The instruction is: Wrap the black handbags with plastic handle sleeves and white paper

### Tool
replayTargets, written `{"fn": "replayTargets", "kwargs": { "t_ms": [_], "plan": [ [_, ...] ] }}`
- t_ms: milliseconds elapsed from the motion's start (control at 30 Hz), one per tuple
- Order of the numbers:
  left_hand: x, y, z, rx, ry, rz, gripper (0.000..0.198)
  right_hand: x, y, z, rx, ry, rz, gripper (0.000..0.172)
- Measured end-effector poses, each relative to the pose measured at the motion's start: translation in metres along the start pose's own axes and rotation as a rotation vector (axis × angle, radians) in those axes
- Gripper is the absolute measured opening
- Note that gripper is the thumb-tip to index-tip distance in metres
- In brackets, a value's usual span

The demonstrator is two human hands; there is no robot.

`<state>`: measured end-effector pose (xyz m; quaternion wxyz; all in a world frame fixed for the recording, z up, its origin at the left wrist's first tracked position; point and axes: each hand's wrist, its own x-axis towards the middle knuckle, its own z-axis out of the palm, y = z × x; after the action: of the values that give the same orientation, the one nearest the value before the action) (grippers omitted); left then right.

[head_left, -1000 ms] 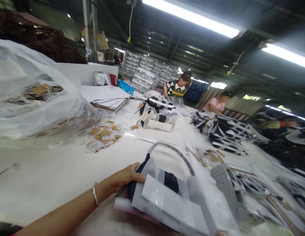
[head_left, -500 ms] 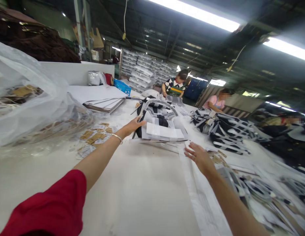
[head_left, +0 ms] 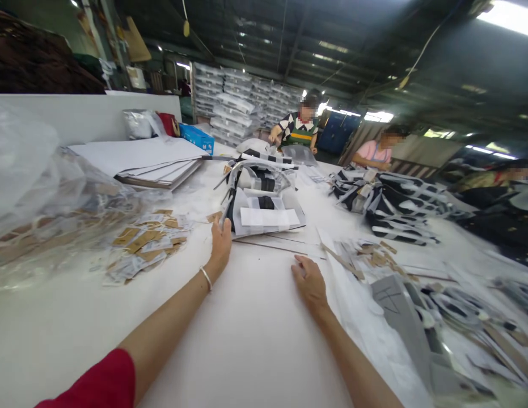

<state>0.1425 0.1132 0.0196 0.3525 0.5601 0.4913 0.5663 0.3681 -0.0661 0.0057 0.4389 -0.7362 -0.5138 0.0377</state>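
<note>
A folded black-and-white garment [head_left: 266,202] lies ahead of me, with a white paper strip [head_left: 270,217] across its near side. More folded pieces with curved, strap-like edges [head_left: 255,170] lie just behind it. At the garment's near left corner, my left hand [head_left: 220,249] is closed on the edge, thumb toward me. My right hand [head_left: 311,286] hovers over or rests on the white table [head_left: 255,334], apart from the garment. Its fingers are loosely bent with the thumb apart, and nothing shows in them. Thin flat sheets [head_left: 281,246] lie by the garment's near edge.
Brown tags [head_left: 147,238] and clear plastic [head_left: 38,192] lie at left, below a stack of white sheets [head_left: 153,161]. Patterned garments [head_left: 400,204], more tags [head_left: 376,258] and a grey board [head_left: 400,306] occupy the right. Co-workers [head_left: 300,127] stand across the table.
My right hand has drawn back toward me, its fingers now more bent. The left hand has slid down from the garment's side to its near corner. The view has shifted.
</note>
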Motion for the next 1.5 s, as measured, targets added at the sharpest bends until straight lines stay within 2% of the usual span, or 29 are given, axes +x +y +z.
{"fn": "replayTargets", "kwargs": {
  "t_ms": [100, 200, 267, 333, 400, 433, 500, 700, 833, 1000, 1133, 1233, 1300, 1333, 1433, 1500],
  "plan": [
    [0.009, 0.005, 0.022, 0.049, 0.065, 0.018, 0.051, -0.001, 0.008, 0.004, -0.075, 0.009, -0.121, 0.035],
    [0.009, 0.01, 0.027, 0.103, 0.101, 0.062, 0.058, -0.002, 0.014, 0.005, -0.085, 0.006, -0.133, 0.029],
    [0.002, 0.016, 0.023, 0.238, 0.081, 0.233, 0.065, -0.002, 0.015, 0.006, -0.088, 0.004, -0.144, 0.026],
    [-0.007, 0.021, 0.021, 0.469, -0.035, 0.553, 0.065, -0.002, 0.015, 0.007, -0.085, 0.004, -0.155, 0.024],
    [-0.013, 0.025, 0.024, 0.693, -0.248, 0.889, 0.062, -0.001, 0.013, 0.007, -0.086, 0.008, -0.163, 0.022],
    [-0.014, 0.025, 0.027, 0.761, -0.35, 1.003, 0.061, -0.001, 0.012, 0.006, -0.09, 0.012, -0.166, 0.021],
    [-0.011, 0.023, 0.036, 0.839, -0.476, 1.122, 0.062, -0.002, 0.01, 0.006, -0.103, 0.018, -0.171, 0.02],
    [0.024, 0.011, 0.054, 0.769, -0.469, 1.146, 0.058, -0.002, 0.006, 0.008, -0.175, 0.021, -0.152, 0.018],
    [0.047, 0.005, 0.06, 0.679, -0.514, 1.07, 0.055, 0.001, 0.003, 0.009, -0.227, -0.001, -0.132, 0.018],
    [0.058, 0.004, 0.072, 0.715, -0.474, 0.996, 0.052, 0.002, -0.003, 0.007, -0.316, -0.061, -0.141, 0.017],
    [0.058, 0.018, 0.078, 0.829, -0.436, 0.966, 0.051, 0.005, -0.006, 0.01, -0.403, -0.119, -0.159, 0.014],
    [0.036, 0.035, 0.076, 0.889, -0.442, 0.985, 0.05, 0.008, -0.011, 0.009, -0.462, -0.156, -0.161, 0.012],
    [0.002, 0.042, 0.071, 0.935, -0.476, 0.953, 0.052, 0.009, -0.018, 0.006, -0.485, -0.187, -0.159, 0.012],
    [-0.02, 0.043, 0.066, 0.971, -0.528, 0.907, 0.053, 0.009, -0.022, 0.003, -0.491, -0.203, -0.154, 0.012],
    [-0.092, 0.037, 0.045, 1.064, -0.789, 0.768, 0.055, 0.008, -0.037, -0.006, -0.491, -0.262, -0.116, 0.016],
    [-0.131, 0.034, 0.028, 1.065, -0.873, 0.791, 0.056, 0.007, -0.046, -0.013, -0.481, -0.315, -0.074, 0.017]
  ]
}}
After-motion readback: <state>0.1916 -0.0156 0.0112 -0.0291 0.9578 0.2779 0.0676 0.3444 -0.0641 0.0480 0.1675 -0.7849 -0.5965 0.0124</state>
